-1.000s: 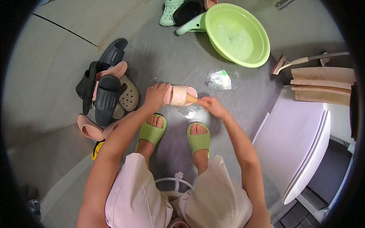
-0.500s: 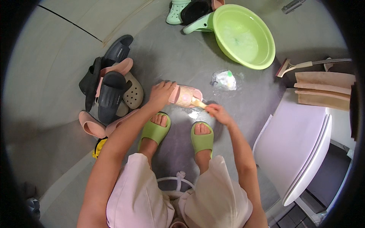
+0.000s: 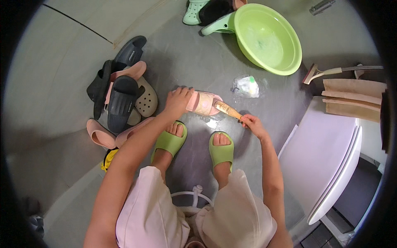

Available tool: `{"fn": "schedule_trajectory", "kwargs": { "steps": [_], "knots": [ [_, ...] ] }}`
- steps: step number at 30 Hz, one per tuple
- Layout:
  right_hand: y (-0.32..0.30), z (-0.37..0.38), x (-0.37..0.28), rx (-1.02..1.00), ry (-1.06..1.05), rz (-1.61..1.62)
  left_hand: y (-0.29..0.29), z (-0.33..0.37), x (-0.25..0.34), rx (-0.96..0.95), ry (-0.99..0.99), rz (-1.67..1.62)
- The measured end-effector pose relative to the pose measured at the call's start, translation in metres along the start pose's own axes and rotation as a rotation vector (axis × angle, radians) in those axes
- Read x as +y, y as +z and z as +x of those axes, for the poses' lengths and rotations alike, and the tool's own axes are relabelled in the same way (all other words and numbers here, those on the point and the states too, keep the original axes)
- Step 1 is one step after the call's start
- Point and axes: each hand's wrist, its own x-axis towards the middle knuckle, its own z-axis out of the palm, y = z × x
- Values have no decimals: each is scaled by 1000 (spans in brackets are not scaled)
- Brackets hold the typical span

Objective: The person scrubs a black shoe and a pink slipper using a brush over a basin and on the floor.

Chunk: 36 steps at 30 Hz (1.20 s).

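My left hand (image 3: pixel 178 102) is closed round one end of a pink slipper (image 3: pixel 203 103), keeping it low over the grey floor. Between finger and thumb, my right hand (image 3: pixel 254 125) grips the handle end of a wooden brush (image 3: pixel 228 110). The brush head lies at the slipper's other end, beside the strap; its bristles are hidden. White suds (image 3: pixel 212 123) wet the floor just below the slipper. A crumpled clear plastic bag with white and green contents (image 3: pixel 247 87) sits beyond the brush.
Several slippers and clogs (image 3: pixel 122 99) are piled at the left. A green basin (image 3: pixel 264 43) of soapy water stands at the far right, near more shoes (image 3: pixel 192 12). The toilet (image 3: pixel 320 153) and a squeegee (image 3: pixel 316 74) are on the right. My feet wear green slippers (image 3: pixel 221 153).
My right hand has drawn the brush back to the right, from the slipper's strap toward its open end, showing more of the handle. My left hand keeps its hold.
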Motion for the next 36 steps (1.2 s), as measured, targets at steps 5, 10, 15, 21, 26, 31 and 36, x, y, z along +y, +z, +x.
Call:
{"fn": "schedule_trajectory", "kwargs": {
  "steps": [5,10,15,21,26,31,36],
  "knots": [
    [29,-16,-11,49,17,393,29,-7,-2,219,-73,37],
    [81,-12,-45,6,-2,508,25,-11,25,391,-139,-150],
    [85,4,-55,226,160,195,20,3,12,370,-235,-272],
    [95,2,-68,421,-186,-221,1,18,0,-132,-392,-207],
    [114,-12,-92,428,-308,-225,-3,1,14,-9,-304,-327],
    [117,-26,-109,443,-293,-376,-27,-11,47,159,-249,-468],
    [120,-29,-108,414,-447,-444,-44,-16,49,196,-230,-344]
  ]
}}
